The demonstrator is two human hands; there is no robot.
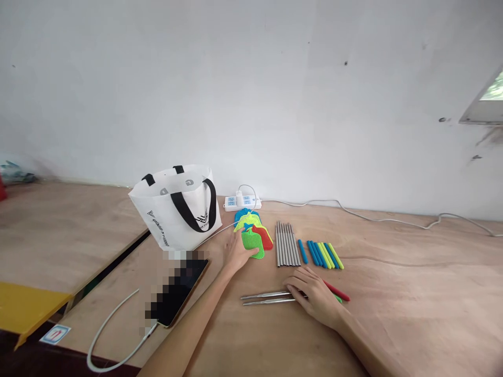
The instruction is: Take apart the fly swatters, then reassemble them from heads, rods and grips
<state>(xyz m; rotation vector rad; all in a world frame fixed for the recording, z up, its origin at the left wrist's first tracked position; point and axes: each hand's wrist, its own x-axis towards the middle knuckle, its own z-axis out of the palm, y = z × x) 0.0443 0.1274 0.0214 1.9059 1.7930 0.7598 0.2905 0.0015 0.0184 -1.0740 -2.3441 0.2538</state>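
Note:
My left hand (234,252) grips a green perforated fly swatter head (253,243), its thumb across the lower part and its fingers along the left side. Behind it overlap a red swatter head (264,237), a yellow one (247,222) and blue ones (241,214). My right hand (312,292) lies palm down over two assembled metal rods (267,298), fingers loosely extended. From under that hand stick out a red handle (338,291) and a green handle tip (338,299). Several loose metal rods (286,245) lie side by side beyond, with blue and yellow handle sleeves (326,255) to their right.
A white tote bag (183,209) with black straps stands at the back left. A power strip (242,202) sits by the wall, its cable (334,201) running right. At the left lies a phone (183,293) with a white charging cable (94,340). A gap (112,259) separates two tabletops.

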